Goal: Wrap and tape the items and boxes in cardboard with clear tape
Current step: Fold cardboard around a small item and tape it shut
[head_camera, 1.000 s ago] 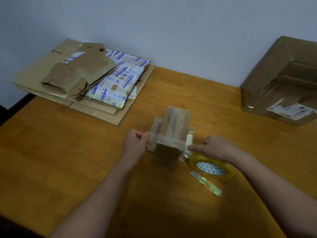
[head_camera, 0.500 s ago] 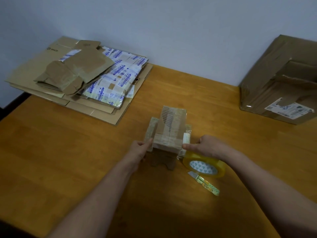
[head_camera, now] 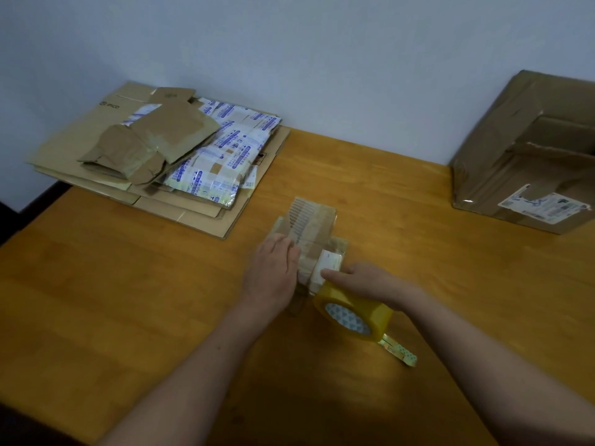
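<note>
Wooden table (head_camera: 128, 300) is carrying a big box (head_camera: 528, 149) far right and flattened cardboard (head_camera: 96, 149) far left. Cardboard parcel (head_camera: 314, 226) is standing mid-table. Left hand (head_camera: 273, 268) is pressing flat-fingered against its left side. Right hand (head_camera: 370, 280) is gripping the tape roll (head_camera: 354, 312), with a cutter (head_camera: 401, 354) lying just beside it.

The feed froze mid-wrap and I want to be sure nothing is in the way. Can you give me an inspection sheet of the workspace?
Surface: wooden table, orange-brown.
Job's things: cardboard bundle at centre, partly taped; tape roll at its near right; flattened cardboard stack back left; large box back right.
Clutter: cutter lying on the table just past the roll, nearer the person.
Hands: left hand flat against the bundle's left side; right hand holds the roll, one finger pressing the bundle.
Cables: nothing seen.
Surroundings: plain wall behind the table.
</note>
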